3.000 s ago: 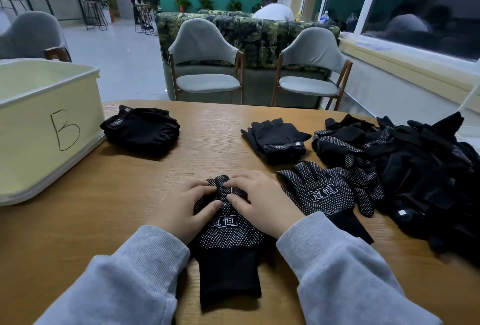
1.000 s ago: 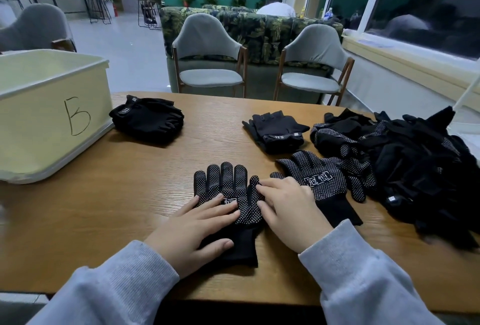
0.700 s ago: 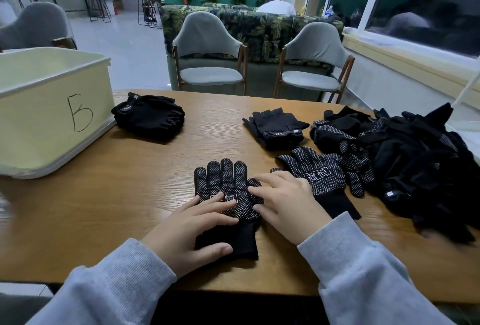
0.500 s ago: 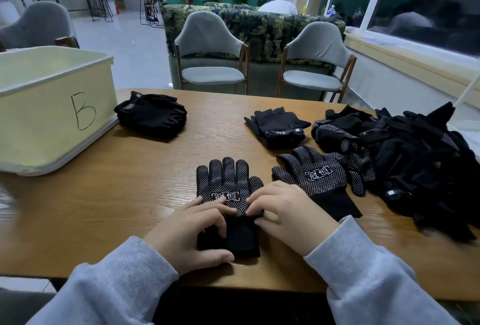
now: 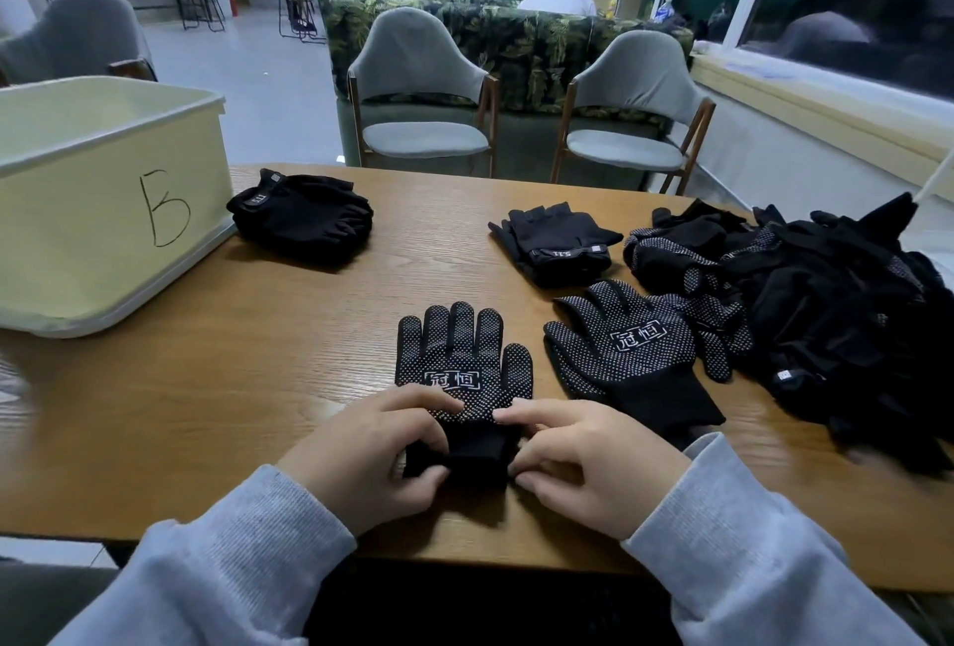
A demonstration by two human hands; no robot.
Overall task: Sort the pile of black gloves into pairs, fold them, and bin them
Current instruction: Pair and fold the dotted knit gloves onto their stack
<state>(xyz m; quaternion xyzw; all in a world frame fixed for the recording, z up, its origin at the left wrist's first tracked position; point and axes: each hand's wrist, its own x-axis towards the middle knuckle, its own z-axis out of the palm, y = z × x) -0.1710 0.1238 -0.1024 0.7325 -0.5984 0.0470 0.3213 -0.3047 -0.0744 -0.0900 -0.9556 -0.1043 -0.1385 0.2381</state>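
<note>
Lower centre: left hand (image 5: 369, 454) and right hand (image 5: 583, 459) pinch the dotted glove (image 5: 462, 366) cuff; uneven pulling could skew the fold.

Hidden and cut-off bits
The bin (image 5: 103, 211) runs off the left edge; the glove pile (image 5: 836, 315) runs off the right.

Dim, even indoor light, wide-angle bending at edges, perhaps slight blur.

bin (image 5: 103, 211) left on the table (image 5: 258, 387); glove pile (image 5: 826, 315) right; dotted glove (image 5: 462, 361) between, nearer
</note>
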